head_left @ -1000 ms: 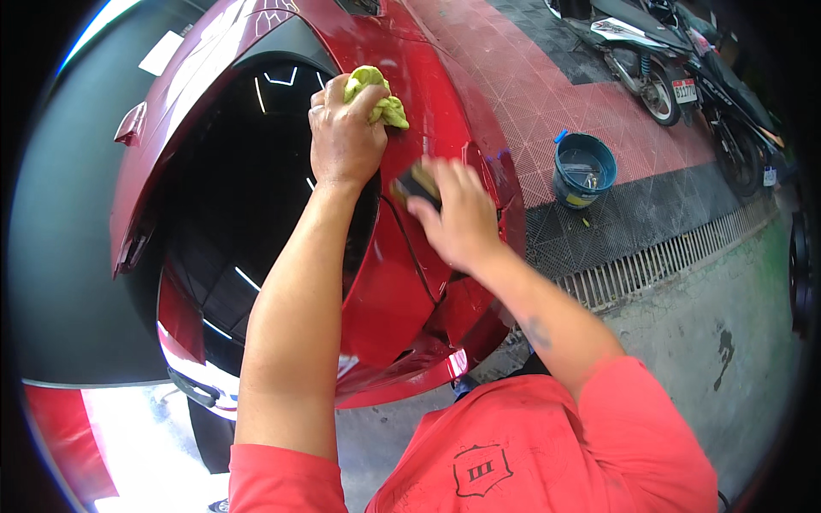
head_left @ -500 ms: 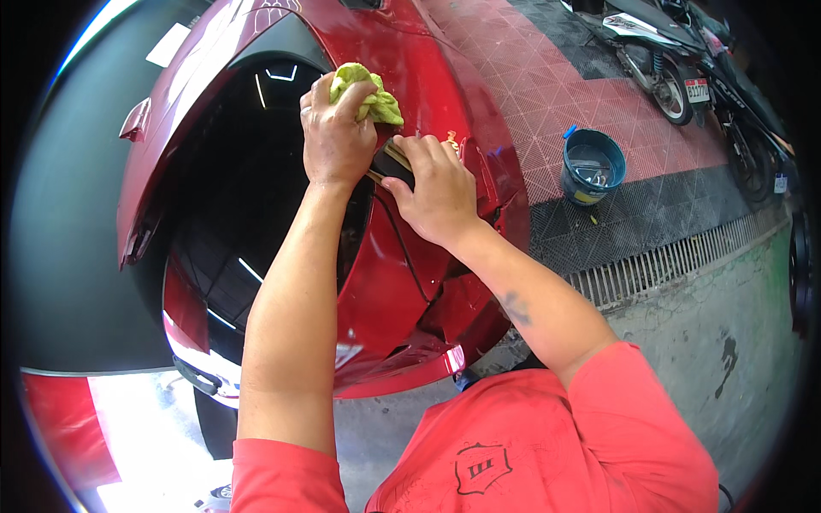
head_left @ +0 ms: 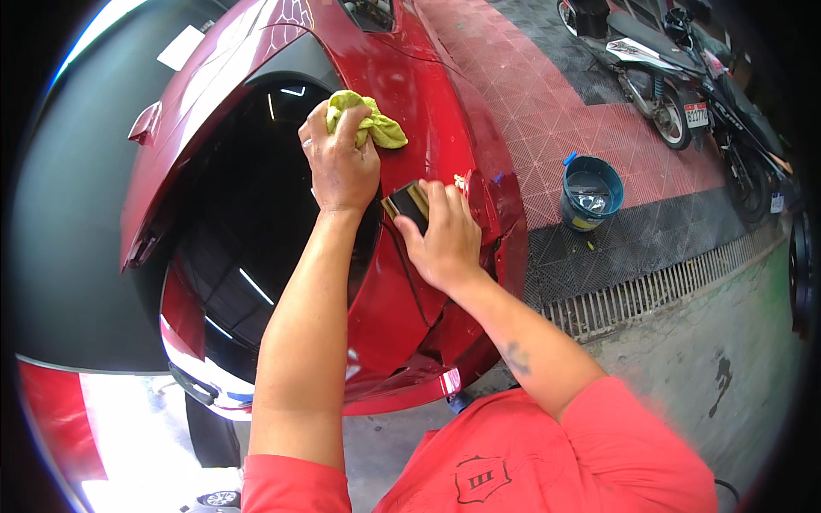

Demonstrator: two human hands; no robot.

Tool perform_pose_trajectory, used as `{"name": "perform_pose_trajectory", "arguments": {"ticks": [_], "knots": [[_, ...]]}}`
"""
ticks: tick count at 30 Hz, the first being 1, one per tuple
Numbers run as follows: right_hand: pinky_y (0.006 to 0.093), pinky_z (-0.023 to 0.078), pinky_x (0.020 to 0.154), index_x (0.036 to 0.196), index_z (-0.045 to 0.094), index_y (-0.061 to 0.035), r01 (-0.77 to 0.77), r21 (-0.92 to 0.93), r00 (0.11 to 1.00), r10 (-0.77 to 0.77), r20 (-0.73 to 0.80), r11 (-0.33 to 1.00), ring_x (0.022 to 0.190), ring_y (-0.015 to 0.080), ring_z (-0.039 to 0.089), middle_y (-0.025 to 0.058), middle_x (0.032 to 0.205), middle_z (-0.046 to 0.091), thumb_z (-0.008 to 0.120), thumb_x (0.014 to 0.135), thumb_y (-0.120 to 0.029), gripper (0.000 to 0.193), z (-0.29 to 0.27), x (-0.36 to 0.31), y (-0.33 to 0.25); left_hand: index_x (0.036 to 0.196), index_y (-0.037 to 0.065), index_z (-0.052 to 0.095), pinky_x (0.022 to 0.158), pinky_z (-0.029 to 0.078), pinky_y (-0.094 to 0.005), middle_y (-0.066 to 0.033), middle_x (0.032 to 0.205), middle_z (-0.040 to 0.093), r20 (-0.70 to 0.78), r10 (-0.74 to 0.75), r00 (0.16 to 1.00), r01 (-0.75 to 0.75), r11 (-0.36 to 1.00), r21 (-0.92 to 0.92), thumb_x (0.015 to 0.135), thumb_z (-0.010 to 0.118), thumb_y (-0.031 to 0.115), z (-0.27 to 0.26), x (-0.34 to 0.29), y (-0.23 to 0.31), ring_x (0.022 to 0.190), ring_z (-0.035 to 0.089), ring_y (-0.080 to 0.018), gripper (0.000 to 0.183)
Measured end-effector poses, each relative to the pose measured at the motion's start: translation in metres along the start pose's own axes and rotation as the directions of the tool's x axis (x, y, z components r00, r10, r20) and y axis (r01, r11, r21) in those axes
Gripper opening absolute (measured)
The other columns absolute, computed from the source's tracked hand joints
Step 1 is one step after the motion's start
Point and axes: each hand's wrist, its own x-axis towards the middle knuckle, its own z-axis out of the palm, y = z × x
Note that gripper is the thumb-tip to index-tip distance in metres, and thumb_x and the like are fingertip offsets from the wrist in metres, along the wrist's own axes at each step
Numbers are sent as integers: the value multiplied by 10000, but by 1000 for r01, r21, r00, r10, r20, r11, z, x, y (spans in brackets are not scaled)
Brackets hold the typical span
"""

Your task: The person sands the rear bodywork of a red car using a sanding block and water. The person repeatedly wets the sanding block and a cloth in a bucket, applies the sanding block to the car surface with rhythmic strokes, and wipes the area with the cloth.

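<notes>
A crumpled yellow-green cloth [head_left: 383, 130] is bunched in the fingers of my left hand [head_left: 344, 171]. The hand is over the red car's [head_left: 434, 128] body panel, beside the dark rear glass [head_left: 265, 197]. My right hand [head_left: 449, 244], nearer to me and to the right, grips a flat dark block with tan edges [head_left: 410, 202] against the red paint. Its fingers lie over the block's right side, and the thumb is at its near side. The block's underside is hidden.
A dark blue-green bucket [head_left: 590, 190] with things inside stands right of the car on red and black floor tiles. Beyond it are parked motorcycles [head_left: 658, 56]. A slotted drain grate [head_left: 624, 299] crosses the floor at the right.
My right hand has drawn the block slightly nearer along the panel, and more of its dark face shows. The left hand keeps the cloth; the whole view has shifted a little.
</notes>
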Motion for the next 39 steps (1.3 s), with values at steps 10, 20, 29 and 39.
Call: {"name": "perform_pose_trajectory", "arguments": {"ticks": [10, 20, 29, 39], "knots": [[559, 587, 997, 1446, 584, -87, 23, -125, 999, -17, 51, 992, 1272, 431, 656, 180, 1308, 642, 874, 940, -304, 623, -19, -8, 19, 1231, 178, 797, 1153, 495, -534, -168, 1405, 656, 13, 24, 1000, -24, 1000, -11, 865, 791, 32, 3, 0, 7, 1328, 597, -429, 395], [589, 578, 979, 1353, 604, -122, -81, -279, 997, 77, -27, 957, 1226, 440, 682, 187, 1281, 657, 892, 921, -366, 574, -13, 44, 36, 1219, 228, 808, 1111, 516, -534, -130, 1407, 669, 34, 30, 999, -30, 1000, -7, 871, 797, 88, 5, -3, 3, 1311, 620, -421, 375], [600, 596, 970, 1318, 671, -113, -255, -338, 965, 262, -27, 906, 1188, 462, 735, 223, 1262, 735, 835, 957, -430, 507, -43, 115, 55, 1222, 213, 818, 1078, 503, -537, -92, 1440, 665, 180, 74, 981, -95, 990, 108, 851, 919, 413, 1, 7, 26, 1356, 620, -359, 434], [578, 579, 990, 1365, 653, -124, -58, -450, 997, 27, -74, 891, 1212, 438, 682, 180, 1258, 685, 852, 949, -360, 518, -43, 31, 56, 1251, 206, 801, 1098, 490, -535, -80, 1448, 654, 244, 88, 966, -133, 975, 176, 803, 955, 523, -1, 5, 25, 1402, 614, -362, 571]]}}
